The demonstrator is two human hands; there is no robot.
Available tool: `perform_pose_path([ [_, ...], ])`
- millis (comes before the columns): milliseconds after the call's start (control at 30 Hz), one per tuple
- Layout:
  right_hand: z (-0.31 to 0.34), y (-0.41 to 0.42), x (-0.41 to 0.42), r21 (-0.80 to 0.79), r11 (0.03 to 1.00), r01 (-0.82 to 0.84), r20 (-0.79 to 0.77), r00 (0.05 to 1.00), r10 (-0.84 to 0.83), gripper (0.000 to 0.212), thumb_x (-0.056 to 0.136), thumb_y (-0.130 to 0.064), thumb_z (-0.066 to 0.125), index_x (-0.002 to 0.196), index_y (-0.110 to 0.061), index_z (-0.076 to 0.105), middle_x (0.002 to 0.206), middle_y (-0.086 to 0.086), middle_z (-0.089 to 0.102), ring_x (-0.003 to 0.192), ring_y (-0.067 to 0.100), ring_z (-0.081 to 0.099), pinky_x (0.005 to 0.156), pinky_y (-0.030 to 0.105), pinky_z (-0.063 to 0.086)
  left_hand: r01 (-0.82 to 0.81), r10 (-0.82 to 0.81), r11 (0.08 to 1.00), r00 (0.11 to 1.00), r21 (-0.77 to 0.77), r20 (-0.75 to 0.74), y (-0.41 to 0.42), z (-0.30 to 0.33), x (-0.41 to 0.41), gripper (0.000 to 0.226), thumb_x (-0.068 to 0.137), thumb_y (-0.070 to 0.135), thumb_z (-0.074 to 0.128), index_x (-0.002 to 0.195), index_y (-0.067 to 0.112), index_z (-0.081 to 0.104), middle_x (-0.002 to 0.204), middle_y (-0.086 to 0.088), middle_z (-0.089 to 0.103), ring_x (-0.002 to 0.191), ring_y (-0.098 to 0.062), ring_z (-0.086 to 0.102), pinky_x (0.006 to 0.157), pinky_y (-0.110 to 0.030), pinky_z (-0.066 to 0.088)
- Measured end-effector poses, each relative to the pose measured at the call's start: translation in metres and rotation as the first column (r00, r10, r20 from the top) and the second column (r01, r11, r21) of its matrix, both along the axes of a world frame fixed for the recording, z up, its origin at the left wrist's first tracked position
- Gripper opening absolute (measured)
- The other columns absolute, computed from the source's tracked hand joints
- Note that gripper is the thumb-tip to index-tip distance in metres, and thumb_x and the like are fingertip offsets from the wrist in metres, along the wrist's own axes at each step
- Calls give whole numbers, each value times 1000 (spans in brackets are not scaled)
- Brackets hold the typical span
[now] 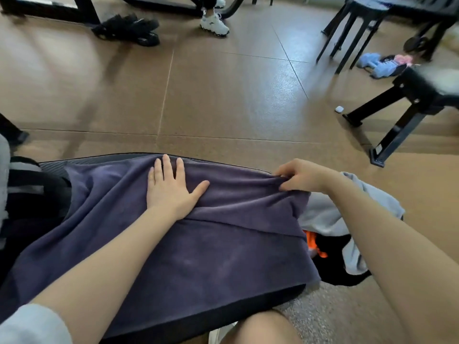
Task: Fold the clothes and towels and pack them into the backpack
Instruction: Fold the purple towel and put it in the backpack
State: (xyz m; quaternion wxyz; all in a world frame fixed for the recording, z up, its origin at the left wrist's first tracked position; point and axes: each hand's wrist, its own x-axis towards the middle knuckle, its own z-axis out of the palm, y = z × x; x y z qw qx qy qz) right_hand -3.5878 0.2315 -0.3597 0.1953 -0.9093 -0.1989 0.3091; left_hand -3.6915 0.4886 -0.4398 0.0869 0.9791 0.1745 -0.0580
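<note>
towel: a dark purple-grey terry towel (173, 244) lies spread over a black padded bench (57, 165), right under both hands, with one fold line already running across it from the middle toward the right edge.
long axis: the towel runs left to right across the view, its left end trailing down toward the near left, its right end bunched at the bench's right side.
left hand: the left hand (171, 189) lies flat on the towel near its far middle, fingers straight and spread, palm pressing the cloth down.
right hand: the right hand (300, 177) is at the far right corner, fingers curled and pinching a gathered ridge of the towel.
key relation: the pinched corner lies to the right of the pressing palm, so by my judgement the next fold would carry that right end leftward over the pinned middle; the right hand is the nearer one to the free edge.
beside it: a pale grey garment (347, 214) lies crumpled just right of the towel, partly over a black bag with orange lining (330, 264), likely the backpack.
further out: brown tiled floor (223, 95), and a black stool (360, 18) well apart.
</note>
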Motion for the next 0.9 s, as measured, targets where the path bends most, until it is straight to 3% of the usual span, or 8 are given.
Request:
perform_pose_path([
  [67, -7, -12, 10, -242, 968, 73, 393, 919, 29, 13, 82, -26, 63, 84, -14, 66, 84, 7, 65, 85, 25, 58, 67, 31, 43, 5, -5, 1000, 1000, -7, -10, 0, 1, 2, 91, 82, 74, 17, 149, 16, -3, 155, -15, -12, 143, -29, -12, 116, -41, -6],
  [133, -13, -15, 11, -75, 968, 239, 559, 814, -158, 15, 82, -32, 64, 83, -17, 64, 89, 9, 65, 90, 29, 58, 69, 34, 42, -11, 11, 1000, 999, -8, -35, -3, 2, 4, 95, 80, 77, 19, 149, 15, -4, 155, -16, -13, 143, -31, -13, 116, -42, -7],
  [300, -42, 10, -1, -189, 954, 232, 598, 798, -75, 43, 85, -23, 59, 126, -15, 50, 129, 13, 49, 120, 34, 43, 96, 38, 35, -49, 50, 985, 999, -167, 3, -3, 6, 11, 95, 84, 70, 33, 149, 10, -2, 156, -15, -10, 143, -27, -12, 115, -40, -7],
  [433, -46, 62, -47, 90, 991, -95, 596, 803, 22, 40, 87, -17, 56, 127, -14, 53, 139, 11, 43, 131, 30, 35, 108, 40, 28, 107, 88, 812, 949, -573, 302, 13, 21, -16, 57, 97, 29, 44, 146, 12, 21, 157, -3, 10, 144, -14, 5, 114, -25, 4],
  [500, -35, 93, -77, 199, 925, -322, 591, 793, 149, 29, 85, -18, 54, 112, -12, 63, 131, 12, 51, 123, 31, 46, 101, 42, 39, 182, 49, 832, 917, -525, 396, 23, 27, -47, 47, 96, 16, 47, 141, 11, 34, 151, -4, 27, 141, -15, 19, 113, -24, 13],
  [633, -27, 149, -127, 167, 744, -647, 586, 672, 454, 29, 86, -27, 45, 99, -13, 67, 123, 11, 57, 113, 32, 54, 91, 46, 46, 170, 28, 909, 887, -382, 461, 43, 29, -123, 37, 93, 11, 45, 130, 8, 49, 134, -7, 49, 127, -18, 42, 106, -20, 25],
  [767, -34, 197, -154, 125, 647, -752, 570, 588, 573, 33, 89, -25, 41, 110, -13, 64, 127, 7, 57, 116, 32, 52, 92, 48, 45, 61, 35, 979, 889, -194, 456, 63, 20, -194, 41, 86, 21, 36, 113, 2, 61, 111, -11, 62, 101, -25, 56, 92, -27, 39],
  [900, -44, 244, -168, 101, 590, -801, 622, 514, 591, 35, 93, -20, 37, 112, -10, 64, 128, 12, 57, 112, 36, 53, 90, 49, 47, -222, 202, 975, 908, 13, 367, 78, 11, -245, 32, 77, 16, 69, 105, 1, 64, 98, -14, 63, 82, -36, 62, 65, -41, 54],
])
